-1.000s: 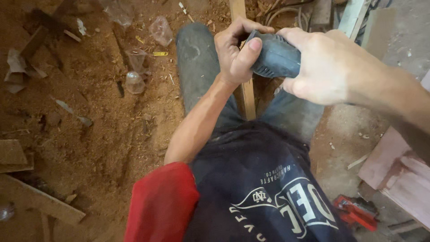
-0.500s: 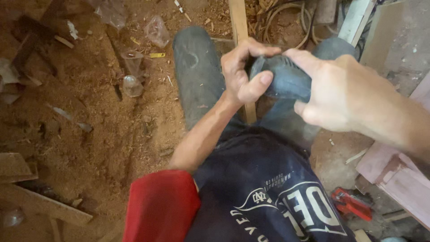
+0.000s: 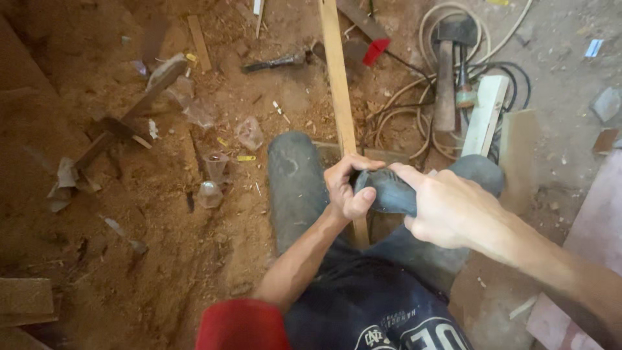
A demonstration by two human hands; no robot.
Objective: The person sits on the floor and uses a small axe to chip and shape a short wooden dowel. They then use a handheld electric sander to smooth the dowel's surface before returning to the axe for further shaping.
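Observation:
Both my hands meet above my knees on a dark blue-grey rounded object (image 3: pixel 387 192). My left hand (image 3: pixel 348 188) wraps its fingers and thumb around the object's left end. From the right, my right hand (image 3: pixel 453 209) covers the other end, fingers pointing toward the left hand. A long thin wooden strip (image 3: pixel 335 84) runs from the top of the view down between my knees and passes under the hands. My legs are in dark trousers (image 3: pixel 295 188), and I cannot tell what the object is.
Sawdust covers the floor (image 3: pixel 162 259). A hammer-like tool (image 3: pixel 446 84) lies on coiled cables (image 3: pixel 402 110) beside a white plank (image 3: pixel 483 116). A dark hand tool (image 3: pixel 275 63), clear plastic scraps (image 3: pixel 249 133), wood offcuts (image 3: pixel 26 298) and a pinkish board (image 3: pixel 583 259) lie around.
The view has tilted up, showing more floor ahead. Both hands sit lower in the picture, closer together on the object, and the left fingers have curled further round its end.

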